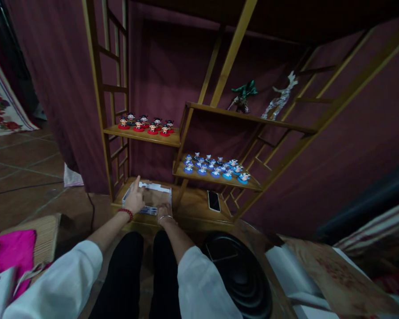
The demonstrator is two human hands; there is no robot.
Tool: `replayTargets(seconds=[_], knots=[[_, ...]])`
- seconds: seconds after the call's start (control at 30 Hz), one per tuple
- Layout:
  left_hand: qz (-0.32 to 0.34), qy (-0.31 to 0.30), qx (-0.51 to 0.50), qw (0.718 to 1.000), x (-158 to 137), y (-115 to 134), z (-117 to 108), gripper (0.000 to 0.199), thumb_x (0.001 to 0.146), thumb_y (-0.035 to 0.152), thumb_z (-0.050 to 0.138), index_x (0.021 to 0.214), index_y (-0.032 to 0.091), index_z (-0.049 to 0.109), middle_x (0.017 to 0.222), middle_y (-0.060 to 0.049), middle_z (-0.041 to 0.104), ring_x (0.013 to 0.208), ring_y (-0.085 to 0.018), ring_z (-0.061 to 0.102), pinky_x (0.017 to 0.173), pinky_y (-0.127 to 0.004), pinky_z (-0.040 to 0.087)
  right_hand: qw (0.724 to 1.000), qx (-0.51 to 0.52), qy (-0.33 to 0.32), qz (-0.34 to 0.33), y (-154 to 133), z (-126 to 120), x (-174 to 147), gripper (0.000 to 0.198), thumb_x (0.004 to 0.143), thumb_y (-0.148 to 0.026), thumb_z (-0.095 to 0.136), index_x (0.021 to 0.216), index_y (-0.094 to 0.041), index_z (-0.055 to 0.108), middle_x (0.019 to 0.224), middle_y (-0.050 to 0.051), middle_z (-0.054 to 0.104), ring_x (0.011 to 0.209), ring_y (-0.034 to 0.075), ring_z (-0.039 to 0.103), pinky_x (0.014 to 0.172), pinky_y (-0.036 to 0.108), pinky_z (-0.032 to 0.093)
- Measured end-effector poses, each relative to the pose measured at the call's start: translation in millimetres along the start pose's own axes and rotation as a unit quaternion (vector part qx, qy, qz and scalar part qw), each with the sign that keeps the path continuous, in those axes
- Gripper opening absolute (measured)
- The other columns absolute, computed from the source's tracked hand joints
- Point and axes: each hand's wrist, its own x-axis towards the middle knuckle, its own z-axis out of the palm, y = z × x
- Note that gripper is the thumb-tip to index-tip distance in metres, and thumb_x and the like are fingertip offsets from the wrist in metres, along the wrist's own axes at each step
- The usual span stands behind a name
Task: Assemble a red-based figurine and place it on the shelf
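Note:
A shallow, open-topped cardboard box [156, 194] with white edges and a brown inside sits on the lowest wooden shelf. My left hand [134, 199], with a red bead bracelet at the wrist, grips the box's left front side, one finger stretched up along it. At the front right corner my right hand [164, 211], wearing a silver bangle, has its fingers bent over the box's front wall; their tips are hard to see. Printed pictures show on the front wall between my hands.
Small red-based figurines [153, 127] stand on the upper left shelf, blue-based figurines [216, 170] on the middle right one. Above them are a green figure [244, 95] and a clear figure [281, 97]. A phone [214, 201] lies right of the box. A black round stool [237, 274] stands near my knees.

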Motion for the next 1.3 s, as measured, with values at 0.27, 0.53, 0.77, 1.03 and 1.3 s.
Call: replayTargets(seconds=[0.27, 0.53, 0.77, 1.03, 1.3], knots=[[0.004, -0.161, 0.025, 0.987, -57, -6, 85, 0.074, 0.061, 0.003, 0.037, 0.134, 0.004, 0.030, 0.142, -0.017, 0.028, 0.133, -0.027, 0.010, 0.107, -0.046, 0.021, 1.000, -0.022, -0.005, 0.010, 12, 5, 1, 0.034, 0.075, -0.013, 0.051, 0.106, -0.020, 0.061, 0.108, 0.009, 0.063, 0.113, 0.022, 0.046, 0.089, 0.033, 0.037], [0.022, -0.106, 0.032, 0.994, -78, -10, 92, 0.075, 0.063, -0.004, 0.034, 0.137, 0.009, 0.028, 0.148, -0.012, 0.007, 0.132, -0.023, -0.010, 0.108, -0.039, 0.019, 0.998, -0.035, 0.001, 0.043, 8, 10, 13, 0.034, 0.083, -0.008, 0.037, 0.094, -0.017, 0.069, 0.097, 0.012, 0.068, 0.103, 0.019, 0.056, 0.082, 0.028, 0.040], [-0.013, -0.217, 0.044, 0.975, -66, -8, 83, 0.072, 0.068, 0.001, 0.035, 0.138, 0.013, 0.025, 0.148, -0.010, -0.005, 0.134, -0.021, -0.005, 0.105, -0.036, 0.025, 0.998, -0.039, 0.011, 0.053, 3, 11, 23, 0.035, 0.082, -0.007, 0.039, 0.092, -0.020, 0.069, 0.092, 0.010, 0.069, 0.100, 0.019, 0.058, 0.080, 0.029, 0.040], [-0.008, -0.207, 0.046, 0.977, -61, -10, 90, 0.071, 0.069, 0.001, 0.032, 0.138, 0.012, 0.024, 0.149, -0.009, -0.004, 0.135, -0.018, 0.000, 0.103, -0.034, 0.029, 0.998, -0.036, 0.025, 0.052, 15, 15, 39, 0.033, 0.082, -0.010, 0.040, 0.085, -0.021, 0.070, 0.091, 0.008, 0.070, 0.105, 0.022, 0.052, 0.086, 0.034, 0.035], [-0.010, -0.199, 0.046, 0.979, -55, -6, 91, 0.067, 0.070, 0.002, 0.036, 0.136, 0.010, 0.030, 0.149, -0.009, -0.002, 0.135, -0.019, -0.006, 0.103, -0.032, 0.030, 0.996, -0.026, 0.077, 0.043, 10, 23, 40, 0.039, 0.085, -0.011, 0.034, 0.114, -0.019, 0.058, 0.123, 0.010, 0.055, 0.120, 0.020, 0.040, 0.096, 0.033, 0.029]])
